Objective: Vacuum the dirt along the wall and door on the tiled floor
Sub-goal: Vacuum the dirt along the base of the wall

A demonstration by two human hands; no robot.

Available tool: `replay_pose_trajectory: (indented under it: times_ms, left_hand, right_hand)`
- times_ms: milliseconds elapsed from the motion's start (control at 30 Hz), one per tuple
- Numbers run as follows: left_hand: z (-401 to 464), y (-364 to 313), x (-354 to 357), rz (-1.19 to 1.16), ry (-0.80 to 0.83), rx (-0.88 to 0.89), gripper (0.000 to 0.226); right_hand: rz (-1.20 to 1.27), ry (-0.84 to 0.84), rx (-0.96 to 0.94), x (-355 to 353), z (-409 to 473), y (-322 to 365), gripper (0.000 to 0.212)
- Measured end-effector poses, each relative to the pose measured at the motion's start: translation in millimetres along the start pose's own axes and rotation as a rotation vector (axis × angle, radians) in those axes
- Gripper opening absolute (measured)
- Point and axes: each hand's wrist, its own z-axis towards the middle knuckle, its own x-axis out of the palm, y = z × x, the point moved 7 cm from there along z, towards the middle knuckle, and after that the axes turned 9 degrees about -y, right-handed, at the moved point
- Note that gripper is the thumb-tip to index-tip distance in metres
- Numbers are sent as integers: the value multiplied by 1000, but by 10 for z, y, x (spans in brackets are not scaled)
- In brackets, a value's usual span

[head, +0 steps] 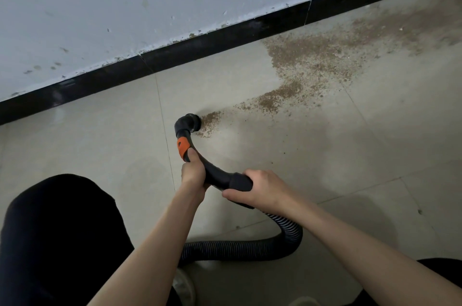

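A black curved vacuum handle (217, 175) with an orange slider ends in a round nozzle (191, 123) that points down at the beige tiled floor (100, 145). My left hand (193, 173) grips the handle just below the orange part, thumb along the tube. My right hand (260, 189) grips the thicker cuff where the ribbed hose (250, 247) joins. Brown dirt (312, 58) spreads from the nozzle's right side up toward the black skirting (225, 33) under the white wall (125, 5). No door is in view.
My knee in black cloth (57, 238) fills the lower left, and another dark leg shows at the lower right corner. The hose loops on the floor between my arms. A light shoe (183, 285) shows at the bottom. Tiles left of the nozzle look free of dirt.
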Motion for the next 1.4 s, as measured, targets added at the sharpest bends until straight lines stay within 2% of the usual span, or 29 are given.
replay_pose_trajectory:
  times_ms: [267, 767, 900, 1033, 1233, 1400]
  left_hand:
    - [-155, -2, 312, 41, 50, 18, 61]
    - [-343, -149, 954, 125, 165, 75, 60]
    - [-404, -179, 1109, 174, 176, 91, 59]
    - [-474, -221, 1310, 209, 208, 102, 56]
    - [-588, -302, 1636, 280, 265, 125, 58]
    - [-656, -385, 1846, 282, 314, 115, 58]
  right_hand:
    - [39, -77, 41, -175, -114, -228, 59]
    - [80, -210, 86, -593, -161, -508, 48]
    - [114, -245, 120, -680, -179, -612, 59]
    - [124, -294, 149, -792, -193, -730, 52]
    - [173, -351, 211, -984, -213, -841, 57]
    - [134, -424, 235, -1094, -198, -865, 50]
